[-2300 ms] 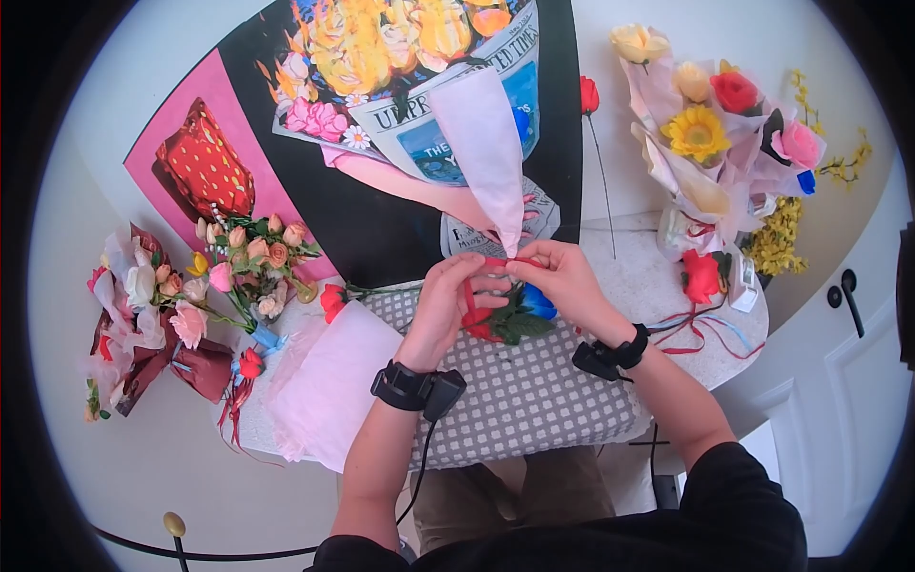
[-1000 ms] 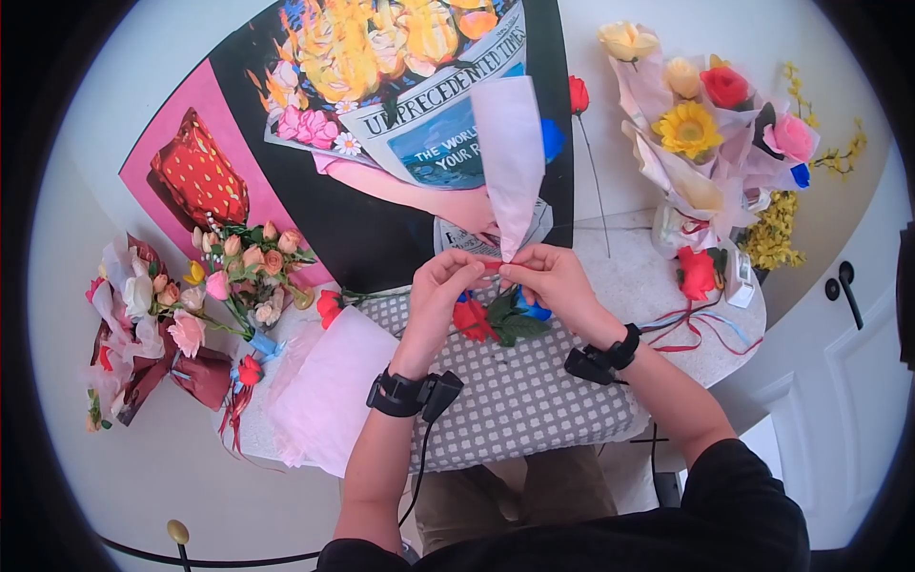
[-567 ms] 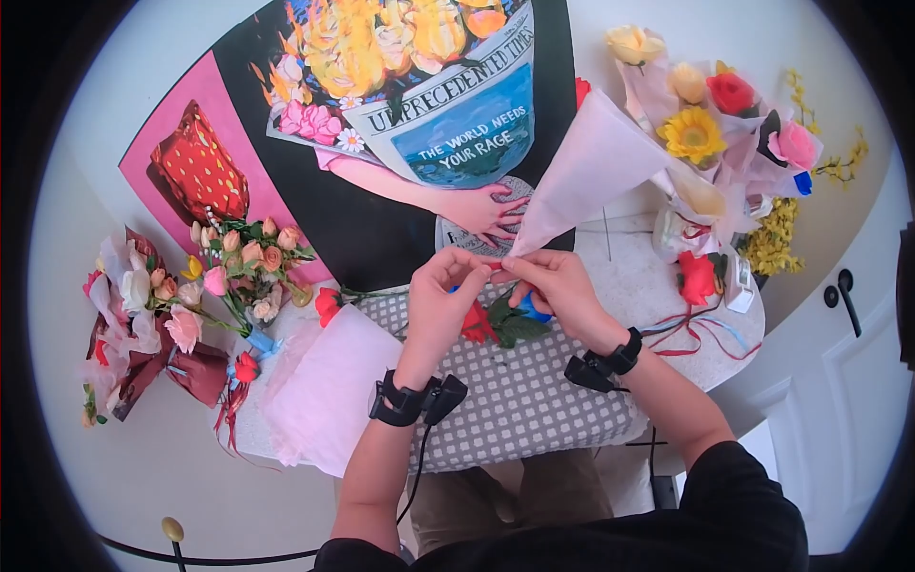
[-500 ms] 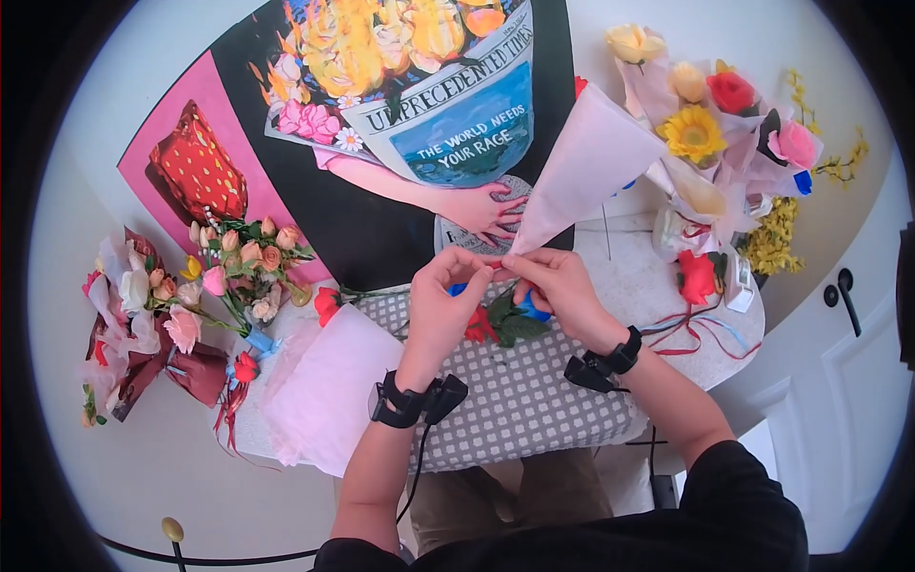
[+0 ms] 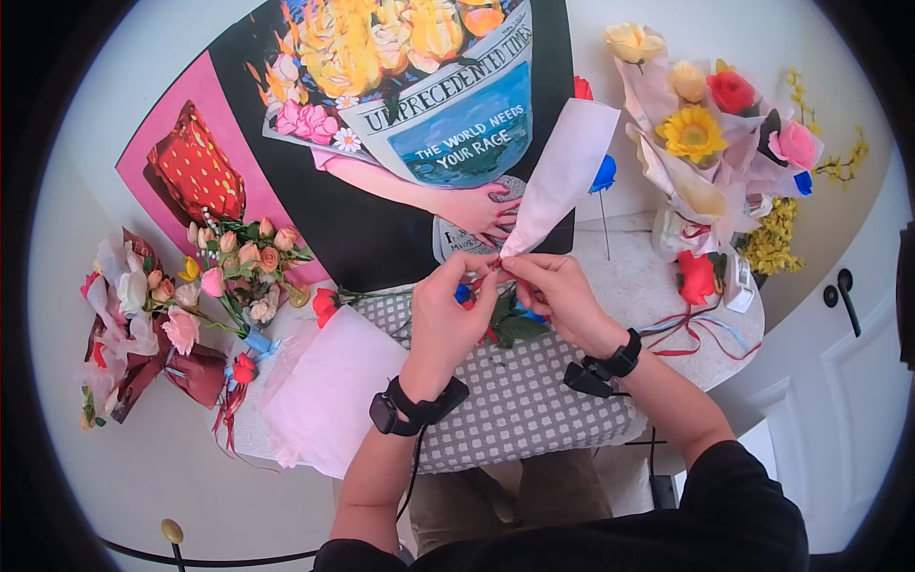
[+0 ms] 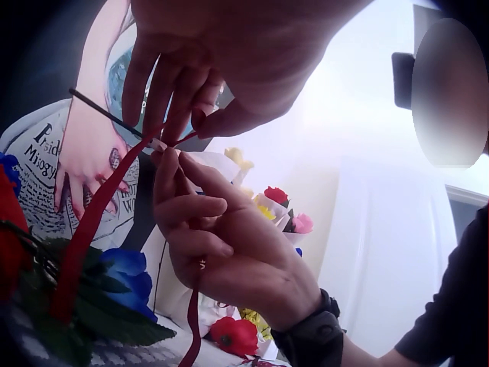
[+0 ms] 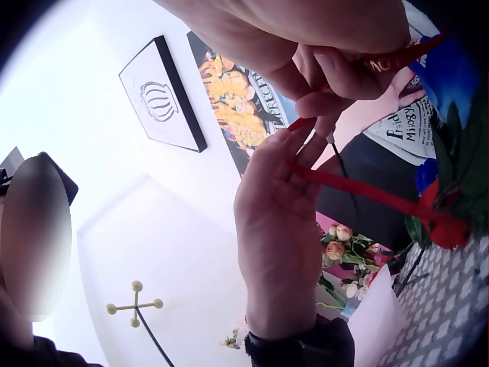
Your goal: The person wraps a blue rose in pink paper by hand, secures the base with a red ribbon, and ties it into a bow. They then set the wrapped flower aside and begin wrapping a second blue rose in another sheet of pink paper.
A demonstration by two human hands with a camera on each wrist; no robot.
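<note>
A pale pink paper cone (image 5: 562,172) leans up to the right from its narrow tip, where both hands meet. My right hand (image 5: 562,296) pinches that tip between thumb and fingers. Just left of it, my left hand (image 5: 450,310) pinches a red ribbon at the tip. In the left wrist view the ribbon (image 6: 95,214) hangs from the fingers past a thin dark stem (image 6: 107,117); the right wrist view also shows the ribbon (image 7: 367,194) trailing down. Below the hands, a blue rose (image 6: 128,281) and green leaves (image 5: 519,329) lie on the checked cloth (image 5: 534,410).
Pink paper sheets (image 5: 334,391) lie left on the table. Wrapped bouquets stand at the left (image 5: 143,324) and right (image 5: 701,181), with loose ribbons (image 5: 701,334) near the right one. A large poster (image 5: 381,229) stands behind. A blue rose on a wire (image 5: 602,176) stands behind the cone.
The cone has swung from upright to leaning right and now shows a narrower side. My left hand has turned at the wrist; my right hand has stayed at the cone's tip.
</note>
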